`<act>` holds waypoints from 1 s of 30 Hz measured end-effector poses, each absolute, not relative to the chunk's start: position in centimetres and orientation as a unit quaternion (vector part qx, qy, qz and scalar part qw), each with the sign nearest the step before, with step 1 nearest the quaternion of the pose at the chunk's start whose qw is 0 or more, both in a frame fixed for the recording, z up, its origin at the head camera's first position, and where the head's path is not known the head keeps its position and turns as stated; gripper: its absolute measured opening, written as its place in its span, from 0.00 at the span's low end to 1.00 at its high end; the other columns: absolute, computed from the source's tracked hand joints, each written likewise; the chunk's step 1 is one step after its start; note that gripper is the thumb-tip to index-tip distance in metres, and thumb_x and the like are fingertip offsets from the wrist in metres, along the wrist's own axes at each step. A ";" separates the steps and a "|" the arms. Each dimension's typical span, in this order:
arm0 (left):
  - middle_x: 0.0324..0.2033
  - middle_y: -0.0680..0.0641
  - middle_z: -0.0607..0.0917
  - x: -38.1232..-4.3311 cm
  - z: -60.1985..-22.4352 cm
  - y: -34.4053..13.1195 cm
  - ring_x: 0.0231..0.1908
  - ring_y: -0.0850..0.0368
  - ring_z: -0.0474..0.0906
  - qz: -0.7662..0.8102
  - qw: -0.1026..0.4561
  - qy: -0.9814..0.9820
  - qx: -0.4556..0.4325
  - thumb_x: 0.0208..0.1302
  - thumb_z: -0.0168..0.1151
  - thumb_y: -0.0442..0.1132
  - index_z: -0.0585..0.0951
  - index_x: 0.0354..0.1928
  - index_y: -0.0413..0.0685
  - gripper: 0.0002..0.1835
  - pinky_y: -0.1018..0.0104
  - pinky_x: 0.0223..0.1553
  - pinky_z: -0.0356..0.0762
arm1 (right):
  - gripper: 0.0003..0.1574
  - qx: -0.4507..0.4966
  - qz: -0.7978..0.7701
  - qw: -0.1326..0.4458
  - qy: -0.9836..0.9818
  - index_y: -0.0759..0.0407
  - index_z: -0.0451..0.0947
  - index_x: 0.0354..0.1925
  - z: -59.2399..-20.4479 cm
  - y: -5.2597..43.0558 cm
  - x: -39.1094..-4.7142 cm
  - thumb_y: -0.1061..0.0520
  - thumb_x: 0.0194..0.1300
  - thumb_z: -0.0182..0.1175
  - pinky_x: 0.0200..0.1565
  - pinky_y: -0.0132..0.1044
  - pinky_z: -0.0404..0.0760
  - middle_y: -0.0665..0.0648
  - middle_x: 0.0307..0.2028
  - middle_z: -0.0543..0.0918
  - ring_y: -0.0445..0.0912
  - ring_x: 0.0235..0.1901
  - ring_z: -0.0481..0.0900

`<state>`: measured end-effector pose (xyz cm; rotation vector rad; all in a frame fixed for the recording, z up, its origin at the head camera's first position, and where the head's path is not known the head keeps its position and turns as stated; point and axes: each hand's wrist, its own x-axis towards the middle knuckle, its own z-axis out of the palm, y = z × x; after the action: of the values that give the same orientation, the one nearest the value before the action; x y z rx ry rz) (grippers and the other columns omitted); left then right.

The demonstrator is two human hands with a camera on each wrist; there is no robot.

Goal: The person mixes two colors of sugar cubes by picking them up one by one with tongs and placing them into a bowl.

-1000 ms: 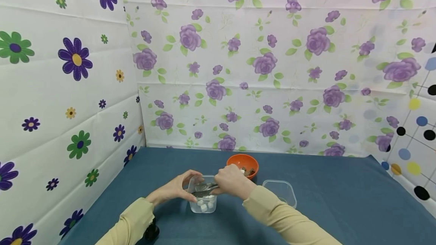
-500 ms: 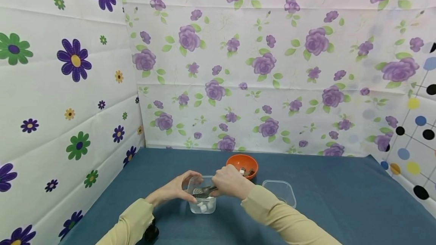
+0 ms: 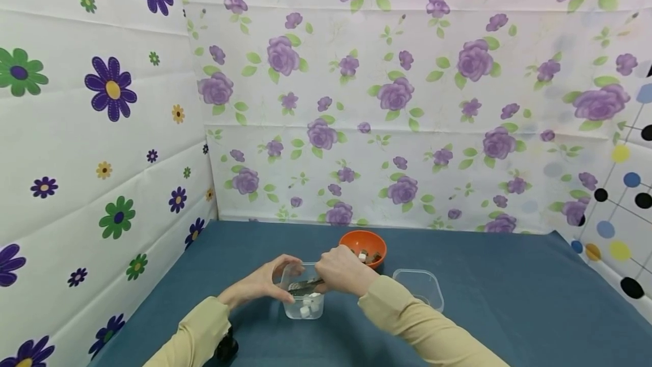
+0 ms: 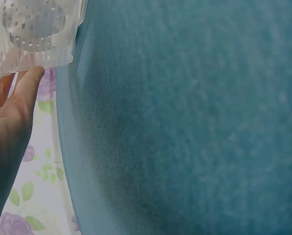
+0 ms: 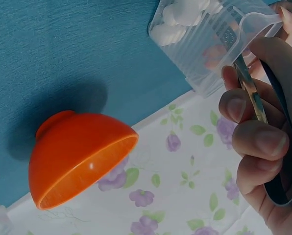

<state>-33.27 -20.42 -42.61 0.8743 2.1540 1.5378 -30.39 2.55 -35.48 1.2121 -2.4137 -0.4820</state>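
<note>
My left hand (image 3: 260, 282) holds a clear plastic container (image 3: 289, 309) by its sides, thumb near me and fingers at the far side. White cube-like pieces (image 3: 305, 311) lie in the bottom of it; they look rounded in the right wrist view. My right hand (image 3: 343, 269) grips metal tongs (image 3: 307, 285), fingers curled round the arms as the bent end (image 5: 283, 196) shows. The tongs' perforated head (image 4: 34, 24) is inside the container, seen through its wall in the left wrist view. Whether a piece is between the tips I cannot tell.
Behind my right hand stands an orange bowl (image 3: 363, 235) with brown pieces and a white one inside. A second clear container (image 3: 420, 281) is to the right, partly behind my right sleeve. A black object (image 3: 226, 349) lies by my left forearm. Patterned sheets (image 3: 397, 95) hang round the blue-covered table.
My right hand has shifted slightly left, and the two arms of the tongs appear closer together inside the container. The left hand and the container have stayed in place.
</note>
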 end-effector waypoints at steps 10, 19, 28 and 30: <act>0.58 0.40 0.66 -33.4 -42.6 -20.3 0.61 0.48 0.55 0.534 0.176 0.765 0.315 0.54 0.66 0.36 0.60 0.63 0.41 0.36 0.44 0.57 0.48 | 0.23 0.434 -0.140 0.185 -0.871 0.46 0.73 0.12 -35.1 3.8 -30.6 0.35 0.49 0.64 0.13 0.29 0.61 0.44 0.09 0.63 0.38 0.09 0.60; 0.58 0.44 0.65 -33.2 -42.4 -20.2 0.62 0.47 0.54 0.536 0.172 0.766 0.311 0.54 0.65 0.33 0.60 0.63 0.40 0.35 0.44 0.57 0.48 | 0.21 0.435 -0.073 0.173 -0.881 0.47 0.72 0.13 -34.8 5.9 -30.9 0.38 0.52 0.64 0.13 0.28 0.56 0.43 0.08 0.59 0.36 0.09 0.58; 0.58 0.45 0.64 -33.1 -42.4 -20.2 0.62 0.46 0.52 0.532 0.166 0.775 0.296 0.53 0.66 0.34 0.62 0.62 0.45 0.34 0.42 0.57 0.47 | 0.21 0.444 -0.018 0.188 -0.876 0.46 0.71 0.14 -34.5 8.1 -31.2 0.39 0.54 0.61 0.13 0.29 0.53 0.42 0.07 0.56 0.36 0.08 0.57; 0.58 0.45 0.64 -33.1 -42.4 -20.2 0.62 0.46 0.52 0.531 0.166 0.777 0.295 0.53 0.66 0.35 0.63 0.61 0.46 0.34 0.42 0.57 0.47 | 0.20 0.444 -0.006 0.191 -0.875 0.45 0.72 0.15 -34.4 8.5 -31.2 0.39 0.55 0.61 0.13 0.29 0.56 0.41 0.08 0.58 0.36 0.09 0.58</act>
<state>-33.15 -20.20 -42.38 0.8403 2.2111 1.5128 -31.23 8.48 -34.37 1.2470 -2.4584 -0.0181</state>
